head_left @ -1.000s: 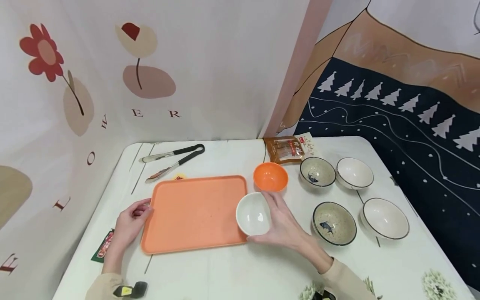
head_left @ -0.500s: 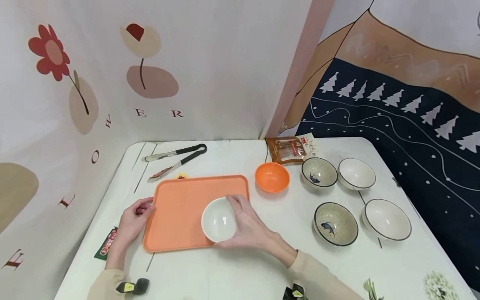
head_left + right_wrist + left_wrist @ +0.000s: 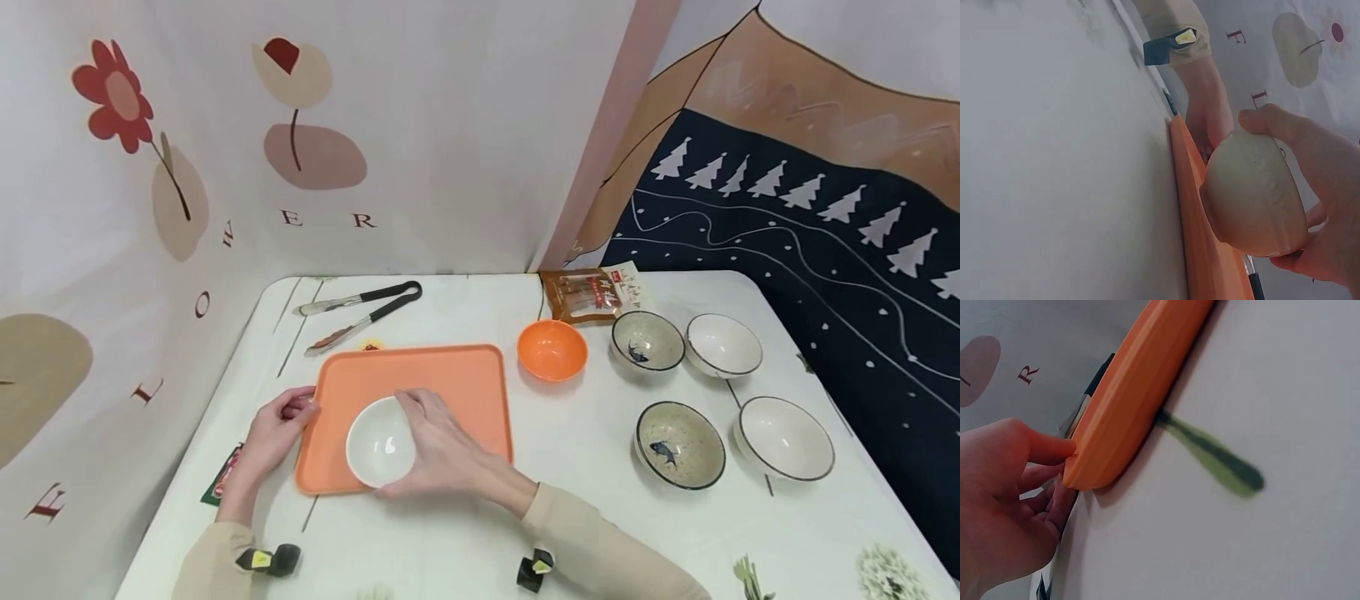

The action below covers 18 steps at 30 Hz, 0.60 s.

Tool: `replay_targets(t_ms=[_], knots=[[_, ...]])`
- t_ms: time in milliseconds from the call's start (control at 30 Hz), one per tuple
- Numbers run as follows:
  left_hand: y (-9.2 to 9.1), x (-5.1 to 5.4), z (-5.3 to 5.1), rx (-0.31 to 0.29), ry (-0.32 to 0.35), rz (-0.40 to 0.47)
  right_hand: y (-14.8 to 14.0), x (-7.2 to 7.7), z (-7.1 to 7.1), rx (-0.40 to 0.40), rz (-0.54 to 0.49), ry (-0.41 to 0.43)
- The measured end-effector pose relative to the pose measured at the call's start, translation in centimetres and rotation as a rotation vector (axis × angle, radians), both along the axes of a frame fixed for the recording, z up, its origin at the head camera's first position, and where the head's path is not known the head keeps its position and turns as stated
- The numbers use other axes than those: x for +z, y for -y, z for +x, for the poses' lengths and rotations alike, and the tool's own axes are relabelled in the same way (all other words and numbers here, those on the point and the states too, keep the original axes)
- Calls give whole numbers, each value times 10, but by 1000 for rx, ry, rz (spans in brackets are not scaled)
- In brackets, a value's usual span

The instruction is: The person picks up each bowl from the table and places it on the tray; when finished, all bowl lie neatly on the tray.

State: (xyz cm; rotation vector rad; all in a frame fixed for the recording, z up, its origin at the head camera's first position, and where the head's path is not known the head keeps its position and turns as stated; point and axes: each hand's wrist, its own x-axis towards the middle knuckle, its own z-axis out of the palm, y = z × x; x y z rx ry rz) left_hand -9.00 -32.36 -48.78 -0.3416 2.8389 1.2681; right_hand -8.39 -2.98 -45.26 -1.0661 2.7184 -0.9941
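Note:
An orange tray point(image 3: 457, 375) lies on the white table. My left hand point(image 3: 273, 429) pinches its left edge; in the left wrist view the thumb of the left hand point(image 3: 1010, 500) rests on the corner of the tray point(image 3: 1129, 400). Over the tray's front left part, my right hand point(image 3: 442, 454) grips a small white bowl point(image 3: 380, 443) by its sides. From the right wrist view, the right hand point(image 3: 1329, 194) spans the bowl point(image 3: 1257, 194), which is close to the tray point(image 3: 1194, 231). Whether the bowl's base touches the tray cannot be told.
Right of the tray sits an orange bowl point(image 3: 552, 350). Two speckled bowls point(image 3: 693, 462) and two white bowls point(image 3: 787, 437) stand farther right, near a brown packet point(image 3: 588, 296). Tongs point(image 3: 375, 312) lie behind the tray, and a green packet point(image 3: 217, 483) is beside the left forearm.
The right hand has carried the white bowl leftward, from the tray's right edge to over its left part. My left hand has stayed at the tray's left edge.

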Motion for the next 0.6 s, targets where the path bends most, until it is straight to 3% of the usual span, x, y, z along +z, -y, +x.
replay_targets(t_ms=[367, 600], knots=[[5, 4, -4, -54, 55, -4, 41, 5, -10, 58, 21, -24], [9, 7, -5, -107, 29, 14, 62, 1, -8, 80, 27, -60]])
